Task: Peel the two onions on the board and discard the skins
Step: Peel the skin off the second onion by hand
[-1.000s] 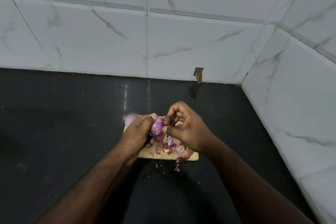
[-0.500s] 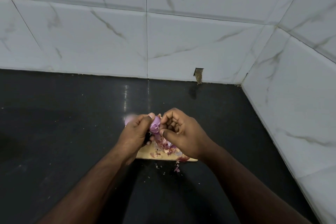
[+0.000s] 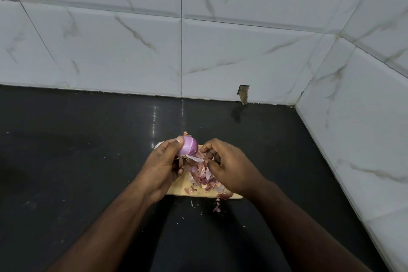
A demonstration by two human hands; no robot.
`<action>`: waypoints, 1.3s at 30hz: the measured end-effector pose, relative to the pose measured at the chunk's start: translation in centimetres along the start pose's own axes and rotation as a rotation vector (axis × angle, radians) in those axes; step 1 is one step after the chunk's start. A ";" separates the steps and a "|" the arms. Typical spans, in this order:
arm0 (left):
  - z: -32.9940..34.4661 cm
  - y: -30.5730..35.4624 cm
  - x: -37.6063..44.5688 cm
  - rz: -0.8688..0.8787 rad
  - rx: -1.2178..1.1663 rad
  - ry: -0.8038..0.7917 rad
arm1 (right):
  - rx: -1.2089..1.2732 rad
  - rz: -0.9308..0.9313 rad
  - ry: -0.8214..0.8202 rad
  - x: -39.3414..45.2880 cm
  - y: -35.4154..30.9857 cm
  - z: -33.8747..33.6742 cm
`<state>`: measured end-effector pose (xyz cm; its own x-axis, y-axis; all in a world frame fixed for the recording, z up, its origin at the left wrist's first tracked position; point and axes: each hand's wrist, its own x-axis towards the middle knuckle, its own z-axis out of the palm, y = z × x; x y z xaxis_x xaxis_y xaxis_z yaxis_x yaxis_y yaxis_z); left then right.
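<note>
Left hand (image 3: 162,166) gripped the purple onion (image 3: 189,145) above the board (image 3: 176,190), centre frame. Right hand (image 3: 229,168) fingers pinched a skin strip (image 3: 196,158) hanging off it; loose skins (image 3: 205,178) littered the board

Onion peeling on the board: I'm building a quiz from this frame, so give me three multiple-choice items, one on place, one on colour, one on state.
1. Where do most loose skins lie?
A. on the cutting board
B. against the wall tiles
C. in a bowl

2. What colour is the onion in the left hand?
A. white
B. purple
C. green

3. What is the right hand doing?
A. resting flat on the counter
B. holding a knife
C. pinching a strip of skin

Answers: 1 A, the pile sits on the cutting board, with a few bits on the black counter just in front of it. 2 B, its bared surface is shiny purple. 3 C, its fingertips close on a pale strip hanging off the onion.
</note>
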<state>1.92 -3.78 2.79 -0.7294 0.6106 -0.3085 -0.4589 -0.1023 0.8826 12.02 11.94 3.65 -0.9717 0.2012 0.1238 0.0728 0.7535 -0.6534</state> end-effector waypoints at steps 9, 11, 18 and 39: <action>-1.3 -0.5 -0.1 -0.015 -0.037 -0.091 | 0.222 0.119 0.100 1.1 -1.1 -1.1; -1.1 -0.5 -0.2 0.004 -0.001 -0.105 | 0.147 0.076 0.076 1.3 -1.6 -1.3; -1.2 -0.9 0.0 0.036 0.088 -0.098 | -0.137 -0.066 0.066 1.3 -2.3 -0.6; -1.0 -1.6 0.2 0.129 0.237 -0.098 | -0.165 0.004 0.110 0.9 -2.4 0.0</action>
<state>2.02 -4.34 0.93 -0.7164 0.6784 -0.1627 -0.2255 -0.0045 0.9742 11.00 10.30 5.38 -0.9415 0.2646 0.2089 0.1208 0.8432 -0.5238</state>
